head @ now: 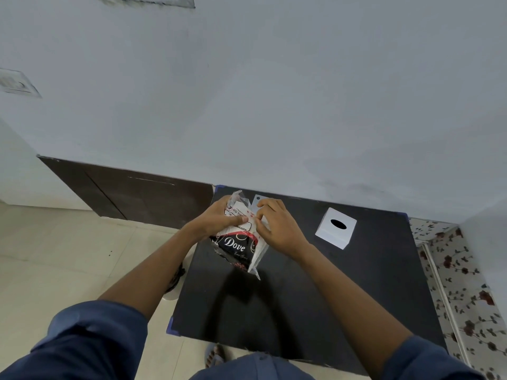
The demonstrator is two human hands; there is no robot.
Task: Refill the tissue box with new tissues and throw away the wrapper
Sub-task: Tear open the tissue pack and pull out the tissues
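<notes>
A plastic-wrapped tissue pack (236,245), black and white with "Dove" printed on it, is held above the black table (315,292). My left hand (216,222) grips its upper left side. My right hand (277,224) pinches the clear wrapper at the pack's top right edge. Both hands touch the pack close together. A white cube tissue box (335,227) with a dark oval slot stands on the table to the right, apart from both hands.
The table stands against a grey wall (274,105). A dark brown panel (131,193) lies along the wall at left, above a pale tiled floor (68,256). A floral-patterned surface (466,283) borders the table on the right. My foot (215,355) shows below the table's front edge.
</notes>
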